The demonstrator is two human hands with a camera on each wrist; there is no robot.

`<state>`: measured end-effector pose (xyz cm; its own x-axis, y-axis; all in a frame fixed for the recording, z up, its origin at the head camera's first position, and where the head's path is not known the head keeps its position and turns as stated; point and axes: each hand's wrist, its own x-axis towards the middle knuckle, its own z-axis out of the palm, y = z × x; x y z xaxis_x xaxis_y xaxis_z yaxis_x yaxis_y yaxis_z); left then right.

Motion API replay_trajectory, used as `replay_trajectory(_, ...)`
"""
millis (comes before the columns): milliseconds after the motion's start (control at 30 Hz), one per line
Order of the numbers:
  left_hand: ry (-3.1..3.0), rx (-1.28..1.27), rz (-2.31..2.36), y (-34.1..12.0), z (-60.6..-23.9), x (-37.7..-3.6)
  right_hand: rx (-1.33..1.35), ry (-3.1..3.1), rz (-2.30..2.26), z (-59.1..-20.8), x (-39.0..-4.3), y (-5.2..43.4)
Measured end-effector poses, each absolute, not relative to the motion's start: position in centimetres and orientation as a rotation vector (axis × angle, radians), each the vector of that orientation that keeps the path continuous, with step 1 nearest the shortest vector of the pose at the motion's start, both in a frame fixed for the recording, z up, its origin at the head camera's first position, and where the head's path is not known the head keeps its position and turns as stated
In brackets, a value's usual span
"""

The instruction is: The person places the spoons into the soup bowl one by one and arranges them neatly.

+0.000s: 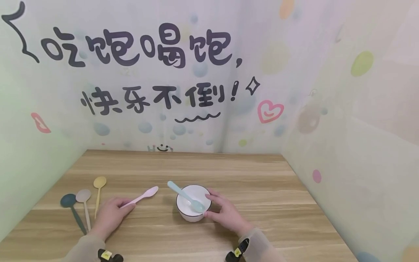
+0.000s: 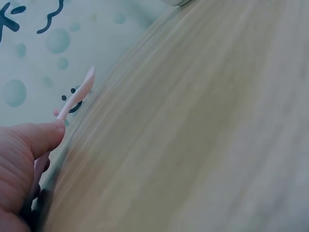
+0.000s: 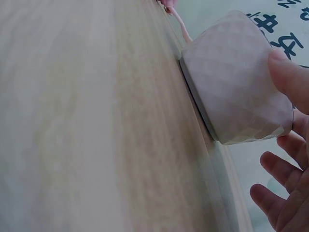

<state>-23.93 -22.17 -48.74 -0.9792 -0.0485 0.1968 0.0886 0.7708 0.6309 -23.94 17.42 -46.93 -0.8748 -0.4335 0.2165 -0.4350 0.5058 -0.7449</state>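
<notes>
Gripping a bowl (image 1: 199,192) and a pink spoon (image 1: 142,197), one in each hand

Behind the bowl rises a pale wall (image 1: 209,138) with large dark lettering; beneath the bowl spreads a wood-grain table (image 1: 262,174). At the bowl's right, the person's right hand (image 1: 227,214) grasps its side, thumb on the near part of the rim and a fingertip farther round; to the bowl's left, well apart from it, the left hand (image 1: 111,214) pinches the pink spoon by its handle. The bowl, white with a dark rim, sits upright on the table; since it is held from one side only, a stronger push there could slide or tip it leftward. A light-blue spoon (image 1: 184,196) rests in the bowl, its handle leaning out over the rim on the far left; a knock on that overhang, or a tilt of the bowl, could flip it out. The pink spoon points its head towards the bowl without touching it; a loosened pinch could let it swivel or drop. Farthest left of the bowl lie a dark teal spoon (image 1: 68,200), a beige spoon (image 1: 83,195) and a yellow spoon (image 1: 99,182); the yellow one's handle runs just beside the left hand, so a sideways sweep could drag it.
</notes>
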Motion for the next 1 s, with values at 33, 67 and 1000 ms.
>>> replay_trajectory(33,-2.764,-0.032,-1.013,-22.2,-48.7,-23.9,0.787,-2.721,1.353,-47.0,-23.9,17.4)
replay_trajectory(67,-2.763,-0.030,-1.034,-22.3,-48.6,-23.9,0.792,-2.717,1.356,-47.0,-23.9,17.4)
replay_trajectory(1000,-2.796,-0.017,-1.270,-22.8,-43.8,-23.2,0.795,-2.710,1.363,-47.4,-24.0,17.4)
